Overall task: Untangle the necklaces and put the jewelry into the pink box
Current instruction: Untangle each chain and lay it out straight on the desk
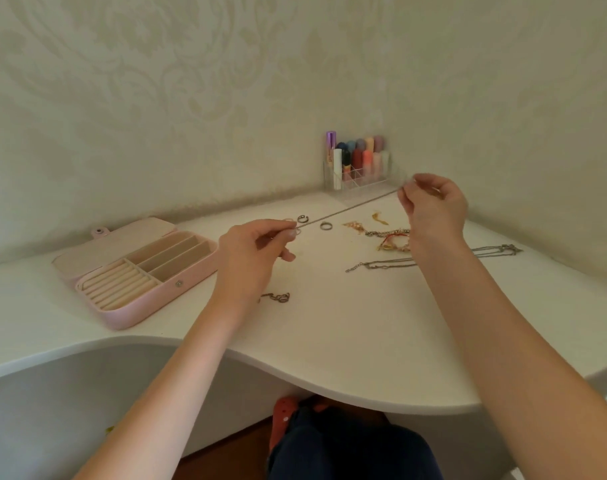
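The pink box [135, 271] lies open at the table's [330, 341] left, showing cream ring rolls and slots. The left hand [257, 251] and right hand [433, 206], well apart, each pinch an end of a thin chain [350, 209] stretched taut above the table. More silver necklaces [433, 259] lie loose at the right.

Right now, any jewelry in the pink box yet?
No, the open pink box shows only bare compartments and ring rolls.
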Available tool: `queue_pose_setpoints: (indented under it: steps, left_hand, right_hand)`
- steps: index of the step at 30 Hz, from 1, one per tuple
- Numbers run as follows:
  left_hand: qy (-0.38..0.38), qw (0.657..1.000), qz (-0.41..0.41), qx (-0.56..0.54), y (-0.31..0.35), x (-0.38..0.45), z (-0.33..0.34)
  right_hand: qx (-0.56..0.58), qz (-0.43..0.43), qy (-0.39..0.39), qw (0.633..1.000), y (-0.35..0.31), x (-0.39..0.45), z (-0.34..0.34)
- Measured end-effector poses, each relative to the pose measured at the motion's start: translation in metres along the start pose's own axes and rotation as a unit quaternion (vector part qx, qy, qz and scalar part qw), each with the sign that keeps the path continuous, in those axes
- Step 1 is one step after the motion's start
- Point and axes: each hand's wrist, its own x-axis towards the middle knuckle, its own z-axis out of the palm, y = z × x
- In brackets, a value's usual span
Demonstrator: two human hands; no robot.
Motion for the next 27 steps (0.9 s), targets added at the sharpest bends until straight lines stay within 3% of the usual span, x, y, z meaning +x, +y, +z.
queue_pose_setpoints:
  steps: [4, 7, 11, 15, 19, 27]
  left_hand:
    - [-0.024, 0.999, 0.008, 0.028, 0.007, 0.003, -0.003]
    - [-0.057, 0.996, 0.038, 0.053, 0.015, 0.004, 0.005]
    - [-0.111, 0.984, 0.087, 0.109, 0.024, -0.007, 0.027]
    - [-0.158, 0.966, 0.102, 0.179, 0.02, -0.011, 0.048]
    - [-0.144, 0.93, 0.148, 0.304, 0.018, -0.017, 0.059]
    - [-0.177, 0.909, 0.141, 0.35, 0.012, -0.02, 0.049]
  right_hand:
    - [-0.158, -0.141, -0.036, 0.977, -0.016, 0.018, -0.039]
    - [-0.305, -0.212, -0.105, 0.923, -0.034, 0.022, -0.07]
    - [-0.461, -0.234, -0.147, 0.843, -0.058, 0.025, -0.111]
    - [-0.515, -0.244, -0.175, 0.803, -0.062, 0.026, -0.141]
    - [-0.568, -0.291, -0.193, 0.745, -0.058, 0.026, -0.157]
    - [-0.604, -0.274, -0.174, 0.728, -0.06, 0.026, -0.166]
